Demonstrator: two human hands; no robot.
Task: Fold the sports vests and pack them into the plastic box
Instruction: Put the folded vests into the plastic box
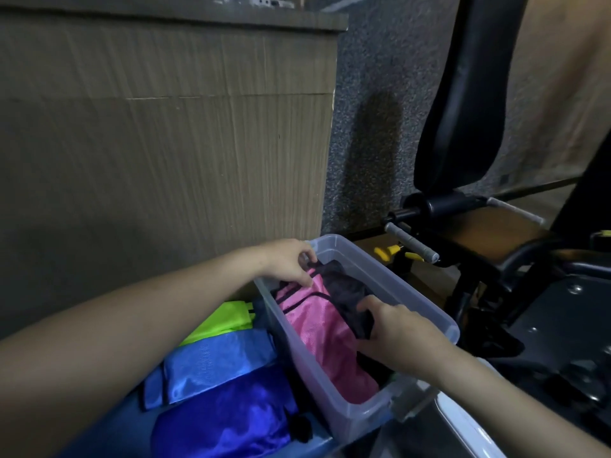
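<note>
A clear plastic box [426,304] stands in front of me. Inside it a pink vest [322,332] with dark trim lies along the left wall, and a black vest [345,285] lies beside it on the right. My left hand [291,262] reaches over the far left corner and pinches the dark trim at the far end of the vests. My right hand [396,333] is inside the box, fingers curled over the near end of the black vest. Left of the box lie a neon green vest [228,320], a light blue vest [215,365] and a dark blue vest [228,418].
A wood-grain cabinet [165,143] rises behind the box on the left. A black exercise bench and its frame [463,127] stand to the right, with yellow knobs [388,252] low on the frame. Grey carpet covers the floor between them.
</note>
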